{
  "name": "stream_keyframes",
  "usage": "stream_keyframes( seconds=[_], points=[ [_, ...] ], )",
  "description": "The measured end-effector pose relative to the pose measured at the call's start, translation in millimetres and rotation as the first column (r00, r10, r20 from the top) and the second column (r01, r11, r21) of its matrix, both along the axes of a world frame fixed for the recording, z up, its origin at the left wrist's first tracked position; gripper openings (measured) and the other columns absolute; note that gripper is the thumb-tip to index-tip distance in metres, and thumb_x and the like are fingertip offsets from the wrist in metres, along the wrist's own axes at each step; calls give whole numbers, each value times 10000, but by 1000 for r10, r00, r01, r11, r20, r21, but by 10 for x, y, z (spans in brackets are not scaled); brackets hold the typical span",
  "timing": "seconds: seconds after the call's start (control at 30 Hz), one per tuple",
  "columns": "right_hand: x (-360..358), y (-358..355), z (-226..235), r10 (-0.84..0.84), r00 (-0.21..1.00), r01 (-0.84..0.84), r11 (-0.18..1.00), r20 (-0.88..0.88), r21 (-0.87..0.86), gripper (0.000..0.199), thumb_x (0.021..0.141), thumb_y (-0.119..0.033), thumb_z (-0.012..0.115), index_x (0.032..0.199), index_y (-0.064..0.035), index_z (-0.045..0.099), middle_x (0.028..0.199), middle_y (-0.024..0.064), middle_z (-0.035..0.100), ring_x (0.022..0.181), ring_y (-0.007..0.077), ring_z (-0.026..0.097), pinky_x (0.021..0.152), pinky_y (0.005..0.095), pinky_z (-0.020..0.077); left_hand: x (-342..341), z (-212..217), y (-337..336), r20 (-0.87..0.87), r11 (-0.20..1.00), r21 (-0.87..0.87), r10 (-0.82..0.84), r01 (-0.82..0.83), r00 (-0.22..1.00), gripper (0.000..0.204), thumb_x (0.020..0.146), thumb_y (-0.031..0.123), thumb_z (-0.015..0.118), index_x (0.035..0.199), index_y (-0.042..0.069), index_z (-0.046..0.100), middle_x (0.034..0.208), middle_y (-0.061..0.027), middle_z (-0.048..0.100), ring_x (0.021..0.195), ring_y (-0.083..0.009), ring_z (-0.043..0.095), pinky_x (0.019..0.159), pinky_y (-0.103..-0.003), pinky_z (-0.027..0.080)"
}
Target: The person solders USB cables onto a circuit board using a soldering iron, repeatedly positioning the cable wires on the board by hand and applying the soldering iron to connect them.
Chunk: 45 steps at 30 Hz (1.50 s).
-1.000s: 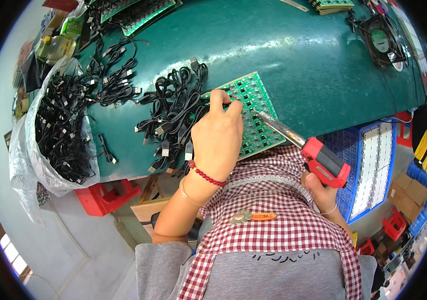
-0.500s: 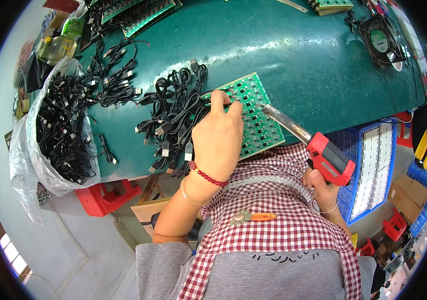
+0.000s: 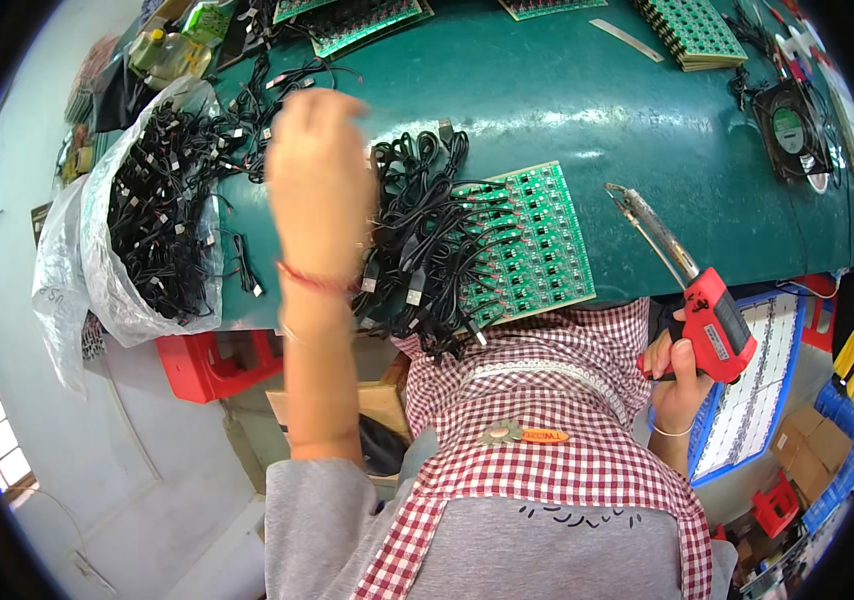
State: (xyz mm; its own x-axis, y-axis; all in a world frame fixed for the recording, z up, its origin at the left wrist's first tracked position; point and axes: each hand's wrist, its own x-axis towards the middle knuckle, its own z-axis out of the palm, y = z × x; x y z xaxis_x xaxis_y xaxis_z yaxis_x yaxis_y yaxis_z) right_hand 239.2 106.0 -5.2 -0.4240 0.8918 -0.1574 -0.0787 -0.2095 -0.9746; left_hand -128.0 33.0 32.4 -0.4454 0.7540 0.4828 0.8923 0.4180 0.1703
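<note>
Smeared by motion, my left hand [image 3: 319, 195] is raised over the table just left of a bundle of black USB cables [image 3: 417, 215]; its fingers are too blurred to read. My right hand [image 3: 680, 385] is wrapped round the handle of a red and black soldering gun [image 3: 715, 330]. The gun's metal tip points up and left, apart from the board. A green circuit board panel [image 3: 547, 240] lies near the table's front edge, with rows of small black parts. Several cable ends run onto its left side, and the bundle covers part of that side.
A clear plastic bag [image 3: 112, 270] full of black USB cables stands at the left, with loose cables [image 3: 247, 130] beside it. Stacked green boards [image 3: 692, 35] and a black fan [image 3: 792, 130] sit at the far right. A blue crate [image 3: 747, 390] stands below the table's right edge.
My left hand has left the board and moved up and left. The soldering gun has moved right, its tip now away from the board. The whole view has shifted slightly.
</note>
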Motion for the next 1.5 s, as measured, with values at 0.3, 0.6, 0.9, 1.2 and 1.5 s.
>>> stream_keyframes(
  seconds=[0.3,0.6,0.9,1.2,1.5],
  points=[
    [-46,-3,91,-51,997,51,999,-55,3,360,914,-167,547,1172,68,459,589,48,447,502,110,418,510,266,406,-768,-428,-91,20,973,-215,-84,86,996,116,775,57,634,872,112,666,916,-74,578,938,-272,542,814,-382,442],
    [-130,140,145,-58,996,60,998,-71,24,326,944,-198,505,1181,21,452,613,27,436,506,100,396,506,253,353,436,226,-307,792,963,210,-270,172,548,197,809,-47,513,1000,-3,530,822,-108,567,684,-200,549,653,-294,449],
    [-712,-13,444,92,989,-101,992,-113,-77,480,821,18,597,1258,-27,406,983,155,588,847,228,623,740,323,526,1088,316,-225,908,880,-78,-132,469,398,128,882,108,533,869,-17,558,671,-254,574,679,-452,591,584,-464,465],
    [-581,-108,263,337,934,-347,935,117,76,350,835,42,575,1174,-4,496,1091,97,559,935,147,587,803,288,507,1427,-94,-335,990,837,-38,-43,547,135,143,900,78,482,855,-48,530,678,-265,567,687,-444,581,585,-483,435],
    [-580,-208,246,300,926,-322,945,232,63,408,776,20,691,1142,-8,512,1020,75,577,844,118,594,742,255,494,1612,-261,-378,935,942,-58,-64,330,347,115,900,80,517,938,-14,462,668,-261,585,676,-445,594,592,-500,455]
  ],
)
